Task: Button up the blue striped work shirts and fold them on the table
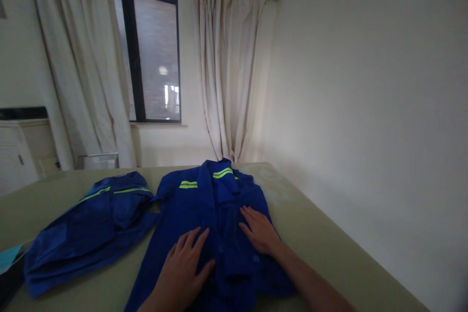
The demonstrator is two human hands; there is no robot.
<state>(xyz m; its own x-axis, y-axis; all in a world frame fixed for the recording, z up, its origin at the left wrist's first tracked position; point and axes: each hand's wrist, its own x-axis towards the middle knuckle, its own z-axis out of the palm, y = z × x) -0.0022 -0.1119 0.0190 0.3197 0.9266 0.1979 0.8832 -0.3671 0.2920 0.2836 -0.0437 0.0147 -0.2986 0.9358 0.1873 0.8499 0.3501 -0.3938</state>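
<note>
A blue work jacket [204, 204] with yellow-green reflective stripes lies spread on a pale green surface [303, 234], collar pointing away from me. My left hand [183, 268] lies flat on the jacket's front, fingers spread. My right hand [259, 231] rests flat on the jacket to the right of the button line, fingers stretched out. Neither hand holds anything.
A second blue garment [87, 229] with reflective stripes lies bunched to the left on the same surface. A light blue item [9, 256] sits at the far left edge. Behind are a window [153, 58], cream curtains [226, 68] and a plain wall on the right.
</note>
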